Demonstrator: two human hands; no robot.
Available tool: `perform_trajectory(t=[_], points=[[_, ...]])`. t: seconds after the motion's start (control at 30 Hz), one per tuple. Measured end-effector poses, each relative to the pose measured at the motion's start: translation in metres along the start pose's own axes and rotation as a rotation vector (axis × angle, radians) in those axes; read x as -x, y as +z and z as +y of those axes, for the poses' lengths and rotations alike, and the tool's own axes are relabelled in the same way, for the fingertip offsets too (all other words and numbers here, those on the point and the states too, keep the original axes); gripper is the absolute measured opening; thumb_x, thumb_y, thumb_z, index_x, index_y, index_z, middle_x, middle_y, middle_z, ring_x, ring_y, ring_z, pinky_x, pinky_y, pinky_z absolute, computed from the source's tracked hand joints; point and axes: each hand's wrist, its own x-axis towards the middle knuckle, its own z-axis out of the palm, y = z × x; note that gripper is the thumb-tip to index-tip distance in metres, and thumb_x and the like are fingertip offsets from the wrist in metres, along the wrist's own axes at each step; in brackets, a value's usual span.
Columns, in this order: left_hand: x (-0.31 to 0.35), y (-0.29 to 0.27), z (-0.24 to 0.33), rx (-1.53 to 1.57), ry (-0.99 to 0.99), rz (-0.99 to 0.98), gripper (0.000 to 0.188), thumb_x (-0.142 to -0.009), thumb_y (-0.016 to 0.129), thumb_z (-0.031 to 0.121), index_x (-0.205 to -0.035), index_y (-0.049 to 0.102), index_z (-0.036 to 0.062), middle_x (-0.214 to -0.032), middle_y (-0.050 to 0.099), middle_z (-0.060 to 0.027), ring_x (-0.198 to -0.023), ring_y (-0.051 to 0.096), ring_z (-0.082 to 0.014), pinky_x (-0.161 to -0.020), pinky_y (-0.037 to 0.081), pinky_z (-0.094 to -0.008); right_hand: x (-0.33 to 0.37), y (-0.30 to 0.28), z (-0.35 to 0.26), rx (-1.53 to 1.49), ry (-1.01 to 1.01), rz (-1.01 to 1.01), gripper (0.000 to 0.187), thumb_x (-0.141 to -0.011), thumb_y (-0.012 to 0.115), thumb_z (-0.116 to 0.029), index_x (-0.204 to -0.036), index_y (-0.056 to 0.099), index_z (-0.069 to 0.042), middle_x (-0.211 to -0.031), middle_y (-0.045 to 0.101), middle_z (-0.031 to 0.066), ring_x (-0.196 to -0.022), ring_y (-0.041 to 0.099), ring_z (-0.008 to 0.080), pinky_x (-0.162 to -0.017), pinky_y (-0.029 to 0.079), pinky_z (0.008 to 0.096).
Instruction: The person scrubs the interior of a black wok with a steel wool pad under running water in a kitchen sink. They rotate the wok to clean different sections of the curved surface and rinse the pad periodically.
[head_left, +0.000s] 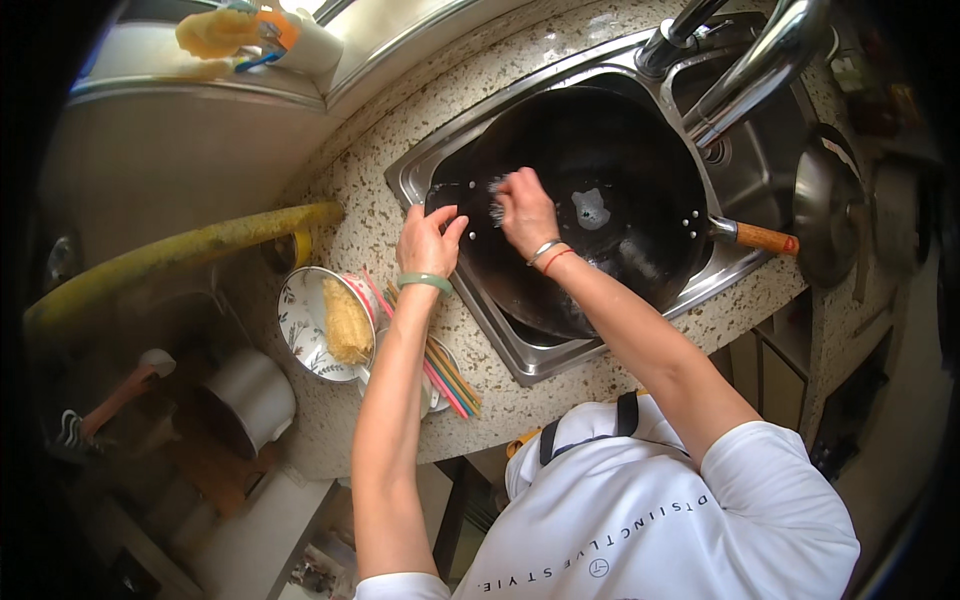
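Observation:
A large black wok (600,270) rests over the left basin of a steel sink, with a little whitish water pooled at its bottom. My right hand (530,215) is inside it near the left wall, fingers closed round a silvery wire scrubber (496,203), of which only the edge shows. At the wok's left rim, beside the rivets, my left hand (430,240) has its fingers bent over the edge and its thumb on the inner side. The wok's wooden-ended handle (762,237) points right, away from both hands.
The chrome faucet (750,85) arches over the divider of the sink (535,365). Left of it stand a patterned white pot (300,325) holding a yellow sponge-like piece (346,322) and several colored chopsticks (455,375). Pan lids (828,215) lean at the right.

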Motion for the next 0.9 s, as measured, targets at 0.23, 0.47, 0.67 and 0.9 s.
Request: perform_trajectory(t=[0.23,0.47,0.67,0.9], points=[[0.001,0.001,-0.003,0.021,-0.014,-0.005,0.036,-0.086,0.075,0.038,-0.107,0.076,0.0091,-0.096,0.059,-0.0135,-0.088,0.064,-0.0323,-0.078,0.051,-0.0416,0.004,0.008,-0.041,-0.083,-0.152,-0.073,0.015,-0.080,0.064,0.001,-0.089,0.054,-0.006,-0.094,0.053,0.0149,-0.088,0.059,0.0367,-0.074,0.051,0.0441],[-0.001,-0.001,0.002,0.036,-0.027,-0.010,0.035,-0.086,0.075,0.036,-0.106,0.076,0.0083,-0.097,0.059,-0.0134,-0.089,0.064,-0.0317,-0.079,0.051,-0.0410,-0.013,0.000,0.003,0.086,0.029,0.009,0.011,-0.082,0.060,0.002,-0.089,0.055,-0.005,-0.093,0.054,0.0147,-0.088,0.058,0.0370,-0.074,0.050,0.0461],[0.003,0.002,-0.001,0.005,-0.011,-0.005,0.030,-0.086,0.075,0.034,-0.104,0.077,0.0105,-0.099,0.061,-0.0137,-0.088,0.065,-0.0327,-0.079,0.052,-0.0421,0.004,0.000,-0.015,0.130,-0.164,-0.129,0.015,-0.079,0.061,0.001,-0.089,0.054,-0.007,-0.095,0.053,0.0120,-0.091,0.058,0.0336,-0.072,0.053,0.0446],[-0.002,-0.002,0.003,0.023,-0.032,-0.005,0.028,-0.086,0.075,0.034,-0.104,0.077,0.0123,-0.099,0.062,-0.0128,-0.086,0.065,-0.0314,-0.078,0.052,-0.0428,-0.005,0.001,-0.004,0.139,-0.014,-0.062,0.015,-0.078,0.063,0.002,-0.089,0.055,-0.005,-0.097,0.053,0.0139,-0.093,0.058,0.0350,-0.077,0.052,0.0449]])
